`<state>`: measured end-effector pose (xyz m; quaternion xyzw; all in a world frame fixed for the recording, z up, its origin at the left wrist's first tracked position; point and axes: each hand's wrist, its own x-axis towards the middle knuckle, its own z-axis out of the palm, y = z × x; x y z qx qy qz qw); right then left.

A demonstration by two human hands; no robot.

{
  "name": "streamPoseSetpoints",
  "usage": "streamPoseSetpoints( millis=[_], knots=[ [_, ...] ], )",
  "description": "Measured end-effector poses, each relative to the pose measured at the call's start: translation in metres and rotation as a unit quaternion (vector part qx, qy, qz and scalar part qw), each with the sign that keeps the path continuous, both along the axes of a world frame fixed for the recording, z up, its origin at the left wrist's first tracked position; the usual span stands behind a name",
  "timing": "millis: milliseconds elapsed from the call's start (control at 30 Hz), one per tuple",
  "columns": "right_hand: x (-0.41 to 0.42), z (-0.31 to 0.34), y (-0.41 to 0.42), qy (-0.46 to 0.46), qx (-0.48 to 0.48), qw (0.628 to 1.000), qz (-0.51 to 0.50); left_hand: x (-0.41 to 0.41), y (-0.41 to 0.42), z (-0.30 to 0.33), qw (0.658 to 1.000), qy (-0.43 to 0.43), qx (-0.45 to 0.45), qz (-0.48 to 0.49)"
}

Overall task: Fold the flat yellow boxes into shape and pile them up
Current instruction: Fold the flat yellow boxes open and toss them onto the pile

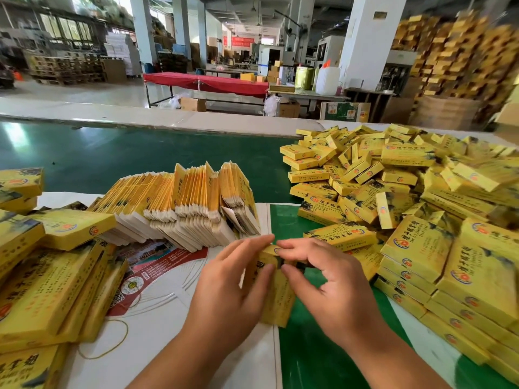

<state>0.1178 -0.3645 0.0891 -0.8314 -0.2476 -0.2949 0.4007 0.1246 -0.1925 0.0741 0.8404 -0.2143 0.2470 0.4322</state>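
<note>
At the near edge of the green work surface (112, 155), seen from the head camera, both hands meet over one yellow box (276, 296) that stands between them, low and centre in the view. The left hand (233, 287) curls around the box's left side with its thumb pressed on the front face; the right hand (328, 279) pinches the top end, fingertips bent over the flap. Most of the box is covered by the fingers, so the state of its top flap is hard to make out, and the printing on it is blurred. Just behind the hands, a row of flat unfolded boxes (182, 203) stands on edge, leaning left. To the right lies a loose heap of folded boxes (393, 181), its far side cut off by the frame edge and smeared toward the corner. On the left, bundles of larger yellow cartons (50, 290) lie stacked, also cut off. A rubber band (112, 341) lies on the white sheet (168, 318) below them. Beyond the surface, a red-covered table (205, 82) and tall stacks of yellow cartons (455, 54) show only as blur.
</note>
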Motion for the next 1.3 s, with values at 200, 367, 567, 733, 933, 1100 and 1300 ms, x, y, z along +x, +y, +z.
streamPoseSetpoints(
  millis=[200,367,567,733,933,1100,1300],
  knots=[
    [-0.004,0.004,0.003,0.058,-0.024,0.998,-0.003,0.007,0.006,-0.002,1.0,-0.012,-0.023,-0.004],
    [-0.018,0.022,0.002,0.076,-0.076,0.992,-0.063,0.008,0.006,-0.008,0.995,0.031,-0.092,-0.027],
    [-0.066,0.082,-0.049,0.027,-0.062,0.986,-0.152,0.022,0.012,-0.017,0.996,-0.006,-0.087,-0.025],
    [-0.104,0.119,-0.129,0.011,-0.11,0.949,-0.294,0.041,0.019,-0.043,0.998,0.032,-0.049,-0.028],
    [-0.083,0.14,-0.208,0.026,-0.06,0.895,-0.441,0.05,0.022,-0.053,0.997,0.065,-0.016,-0.034],
    [-0.026,0.117,-0.254,0.225,0.067,0.845,-0.481,0.043,0.021,-0.043,0.996,0.086,-0.013,-0.027],
    [-0.011,0.087,-0.281,0.323,0.027,0.784,-0.529,0.026,0.012,-0.023,0.997,0.066,-0.028,-0.024]
  ],
)
